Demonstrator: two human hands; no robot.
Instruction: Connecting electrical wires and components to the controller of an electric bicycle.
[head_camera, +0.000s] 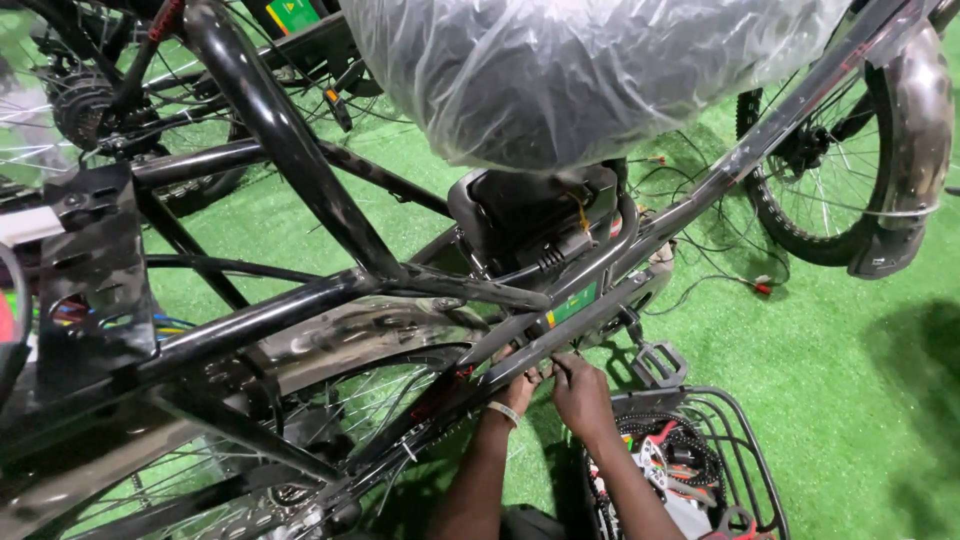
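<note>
A black bicycle frame (300, 170) fills the view, lying over green artificial turf. My left hand (519, 388) and my right hand (580, 393) reach up side by side under a lower frame tube (575, 325) that carries a green sticker. The fingers of both hands pinch at something small beneath that tube; what it is stays hidden. A pale band circles my left wrist. Just above the hands sits a black battery or controller box (530, 215) with cables.
A plastic-wrapped saddle (580, 70) hangs at the top. A glossy rear mudguard (370, 335) and spoked wheel lie left of my hands. A black wire basket (735, 450) with tools sits at lower right. Another wheel with mudguard (850, 170) stands at upper right. Loose wires trail across the turf.
</note>
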